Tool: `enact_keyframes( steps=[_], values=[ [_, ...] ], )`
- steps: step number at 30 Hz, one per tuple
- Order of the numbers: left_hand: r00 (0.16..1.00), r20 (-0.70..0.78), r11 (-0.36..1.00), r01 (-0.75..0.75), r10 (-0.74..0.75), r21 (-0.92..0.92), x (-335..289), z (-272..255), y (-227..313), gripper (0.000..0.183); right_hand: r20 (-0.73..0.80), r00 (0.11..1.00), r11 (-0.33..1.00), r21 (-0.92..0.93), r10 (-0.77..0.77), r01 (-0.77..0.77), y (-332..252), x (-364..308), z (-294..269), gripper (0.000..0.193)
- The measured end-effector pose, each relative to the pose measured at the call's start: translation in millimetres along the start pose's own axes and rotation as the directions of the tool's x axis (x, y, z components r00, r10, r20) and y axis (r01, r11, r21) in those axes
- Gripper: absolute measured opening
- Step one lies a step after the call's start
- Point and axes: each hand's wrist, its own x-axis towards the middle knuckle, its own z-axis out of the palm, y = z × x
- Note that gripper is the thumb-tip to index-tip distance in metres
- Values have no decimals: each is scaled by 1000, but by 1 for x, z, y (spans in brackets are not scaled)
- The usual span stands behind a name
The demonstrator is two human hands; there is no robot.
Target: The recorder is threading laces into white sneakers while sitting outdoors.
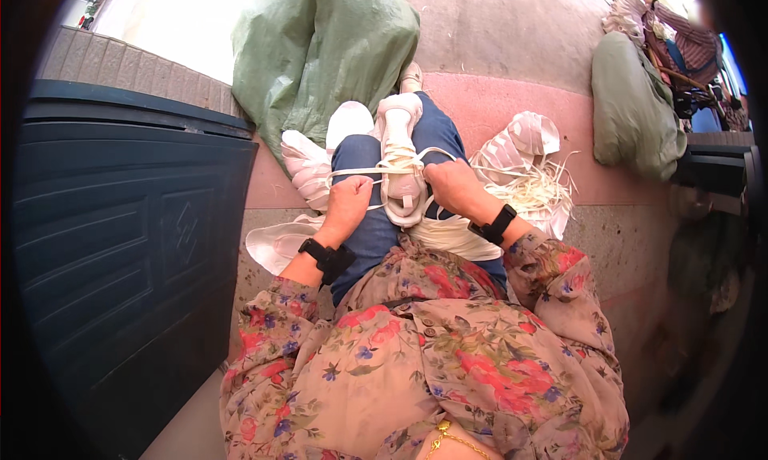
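A pale pink and white shoe (402, 200) lies lengthwise on my lap between my thighs. Cream shoelaces (356, 171) run across its top and stretch out to both sides. My left hand (349, 202) is closed in a fist around a lace just left of the shoe. On the other side, my right hand (456, 190) grips lace too, with a loop arching above its knuckles. The fingertips of both hands are mostly hidden. A pile of loose cream laces (540, 186) lies beyond my right leg, and more pale lace (448, 238) hangs over my right thigh.
Stacked pale shoe uppers (304, 168) sit by my left leg, others (524, 136) by my right. A large green sack (320, 52) stands ahead; another sack (632, 112) is at far right beside a cluttered cart (680, 44). A dark blue door panel (120, 244) borders my left.
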Motion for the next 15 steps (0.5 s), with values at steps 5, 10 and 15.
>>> enact_keyframes(
  steps=[5, 10, 15],
  values=[
    [998, -54, 998, -26, 29, 64, 1, 3, -2, 19, 52, 998, 993, 107, 46, -51, -2, -1, -1, 11],
    [996, -58, 983, -61, 72, 174, 6, 5, -7, 18, 51, 995, 991, 100, 81, -86, -2, 2, 0, 6],
    [991, -52, 969, -108, 122, 221, 3, 5, -4, 18, -192, 975, 975, -207, -116, 76, -8, 1, -7, 3]
  ],
)
